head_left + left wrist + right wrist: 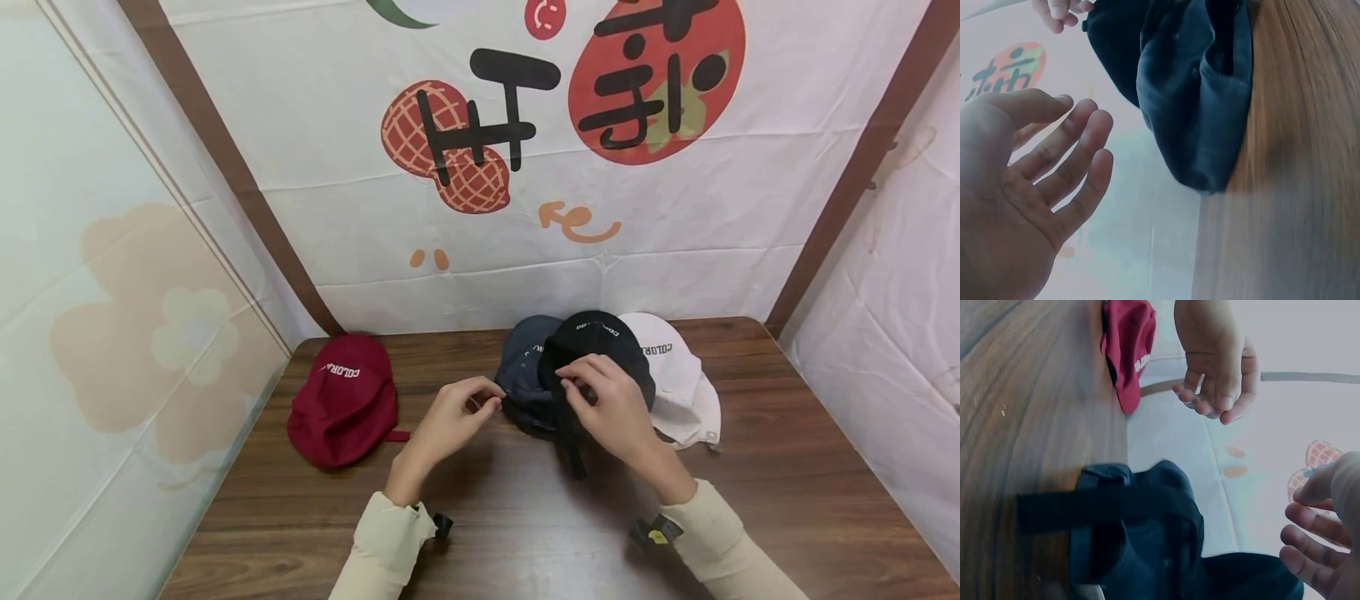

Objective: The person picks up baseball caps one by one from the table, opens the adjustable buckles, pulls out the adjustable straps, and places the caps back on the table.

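A black cap [600,333] lies across the navy cap [517,358] and the white cap [678,383], its dark strap [573,454] hanging forward onto the table. Over its front my right hand [615,408] hovers with loosely bent fingers. In the right wrist view that hand [1322,531] appears apart from the cap and holds nothing. My left hand [453,417] is just left of the navy cap, thumb near the fingertips. The left wrist view shows this hand [1041,150] empty, with a gap to the dark fabric.
A red cap [348,400] sits at the table's left back, its strap pointing right. The wooden table [525,533] ends against a printed white cloth wall [465,292], and cloth sides [885,292] rise at left and right.
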{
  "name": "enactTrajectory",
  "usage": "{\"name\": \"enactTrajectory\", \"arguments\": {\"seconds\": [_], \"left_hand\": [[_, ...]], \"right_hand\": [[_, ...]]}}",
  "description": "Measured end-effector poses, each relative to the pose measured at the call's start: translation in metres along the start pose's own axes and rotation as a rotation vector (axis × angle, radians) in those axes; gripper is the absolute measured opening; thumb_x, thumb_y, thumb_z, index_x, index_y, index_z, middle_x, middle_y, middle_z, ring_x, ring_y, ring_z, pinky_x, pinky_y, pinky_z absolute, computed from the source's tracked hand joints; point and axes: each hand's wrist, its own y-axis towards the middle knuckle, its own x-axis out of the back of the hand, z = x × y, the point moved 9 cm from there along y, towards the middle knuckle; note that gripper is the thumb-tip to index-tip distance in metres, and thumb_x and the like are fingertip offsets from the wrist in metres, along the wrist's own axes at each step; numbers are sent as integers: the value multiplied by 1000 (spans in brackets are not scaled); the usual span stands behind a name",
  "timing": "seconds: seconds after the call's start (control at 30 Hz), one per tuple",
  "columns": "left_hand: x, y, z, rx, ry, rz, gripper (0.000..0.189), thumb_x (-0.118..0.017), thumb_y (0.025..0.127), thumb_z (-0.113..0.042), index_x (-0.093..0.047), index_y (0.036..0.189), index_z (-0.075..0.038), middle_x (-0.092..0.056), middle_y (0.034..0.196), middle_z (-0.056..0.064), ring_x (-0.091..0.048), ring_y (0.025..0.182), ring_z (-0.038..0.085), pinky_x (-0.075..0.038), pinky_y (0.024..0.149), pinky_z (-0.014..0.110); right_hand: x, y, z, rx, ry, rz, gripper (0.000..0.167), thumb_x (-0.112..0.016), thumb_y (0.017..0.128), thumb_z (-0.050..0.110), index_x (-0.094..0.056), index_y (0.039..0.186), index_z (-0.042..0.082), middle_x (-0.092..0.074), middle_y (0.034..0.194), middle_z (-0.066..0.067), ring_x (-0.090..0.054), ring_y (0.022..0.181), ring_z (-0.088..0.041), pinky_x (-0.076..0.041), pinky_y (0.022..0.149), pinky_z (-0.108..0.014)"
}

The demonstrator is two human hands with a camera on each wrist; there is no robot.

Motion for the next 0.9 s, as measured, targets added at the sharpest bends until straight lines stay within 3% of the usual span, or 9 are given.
{"name": "enactTrajectory", "arguments": {"seconds": [0.13, 0.43, 0.67, 0.9], "left_hand": [[7, -8, 9, 23, 22, -13, 9, -71, 102, -9, -77, 106, -16, -77, 99, 5, -68, 84, 11, -61, 76, 34], [23, -22, 23, 67, 44, -48, 11, -73, 100, -7, -77, 106, -16, -75, 92, -3, -70, 82, 12, -61, 75, 33], [36, -31, 35, 90, 61, -70, 14, -72, 100, -6, -77, 108, -17, -78, 96, 3, -69, 83, 7, -59, 75, 29], [55, -40, 48, 96, 85, -117, 16, -72, 100, -4, -78, 107, -17, -78, 96, 6, -70, 84, 11, -59, 75, 28]], "right_hand": [[-12, 0, 7, -2, 19, 40, 13, -75, 95, 5, -79, 105, 13, -73, 103, 4, -61, 85, -11, -48, 71, -19], [-33, 0, 18, 11, 45, 85, 12, -78, 96, 10, -79, 107, 15, -73, 106, 4, -64, 89, -10, -53, 71, -25], [-51, 2, 23, -9, 61, 135, 12, -78, 97, 11, -79, 108, 13, -72, 108, 3, -65, 92, -10, -56, 74, -28], [-73, 5, 27, -19, 72, 205, 13, -77, 98, 13, -79, 111, 13, -73, 109, 3, -65, 95, -12, -57, 77, -30]]}}
